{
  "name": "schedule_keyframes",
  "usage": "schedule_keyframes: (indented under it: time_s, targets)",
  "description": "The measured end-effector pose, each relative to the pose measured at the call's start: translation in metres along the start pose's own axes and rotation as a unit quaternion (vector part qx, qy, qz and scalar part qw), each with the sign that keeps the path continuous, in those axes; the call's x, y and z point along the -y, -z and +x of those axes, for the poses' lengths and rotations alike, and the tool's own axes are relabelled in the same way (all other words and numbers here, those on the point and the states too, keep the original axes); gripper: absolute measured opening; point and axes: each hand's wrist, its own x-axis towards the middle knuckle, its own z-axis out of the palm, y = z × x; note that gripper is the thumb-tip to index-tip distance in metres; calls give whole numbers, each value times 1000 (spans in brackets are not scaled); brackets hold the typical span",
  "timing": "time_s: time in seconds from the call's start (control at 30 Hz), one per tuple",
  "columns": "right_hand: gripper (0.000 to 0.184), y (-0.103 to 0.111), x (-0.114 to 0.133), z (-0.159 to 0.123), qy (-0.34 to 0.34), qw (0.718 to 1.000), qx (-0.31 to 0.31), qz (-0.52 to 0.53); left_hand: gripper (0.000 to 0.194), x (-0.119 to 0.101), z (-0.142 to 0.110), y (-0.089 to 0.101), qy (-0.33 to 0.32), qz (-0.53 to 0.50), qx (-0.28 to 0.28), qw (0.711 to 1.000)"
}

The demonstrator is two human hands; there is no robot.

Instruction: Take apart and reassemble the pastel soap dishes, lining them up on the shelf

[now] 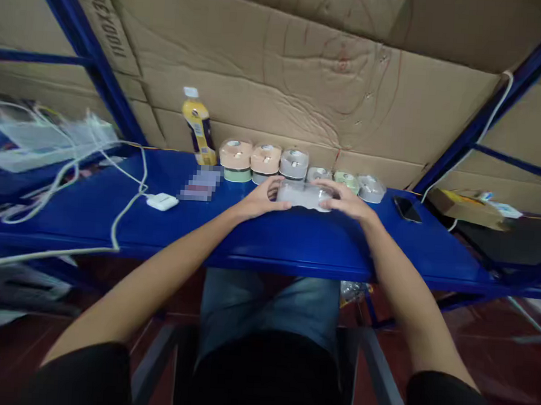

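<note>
Head view, and here we are at the blue table [295, 243], where both hands are on one clear container [303, 195] just in front of a row of lidded boxes. The left hand [259, 202] has its end, thumb along the near side, fingers curling round behind, a gap showing between them. Over at the other end, the right hand [351, 203] mirrors it, thumb to the near side, fingers spread along the far edge and clamped on the container. One hand at each end probably keeps this wide, smooth shape level and stops it turning. Whether its base touches the table or sits just above, I can't tell.

Behind it, the line-up against the cardboard [236, 68]: two peach-topped stacks [235, 155] side by side, then a grey stack [294, 164], then lower boxes, a green one [348, 182] and a pale grey one [371, 188] at the right end. Set side by side like that, they seem placed to leave the near strip for handwork. The yellow bottle [199, 129] stands upright beside the left end, the white case [162, 201] lies by the cable [137, 201], and the phone [407, 208] lies off to the right, well apart from the hands.
</note>
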Motion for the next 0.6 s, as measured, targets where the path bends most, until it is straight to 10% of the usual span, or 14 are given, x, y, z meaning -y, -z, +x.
schedule_keyframes:
  time_s: [0.23,0.6]
  targets:
    - [108,-27,-5,3,-15,996,86,-29,126,6,-9,2,-45,151,22,987]
    - [99,-58,9,9,23,978,-53,-198,140,17,-7,-5,-60,213,-7,975]
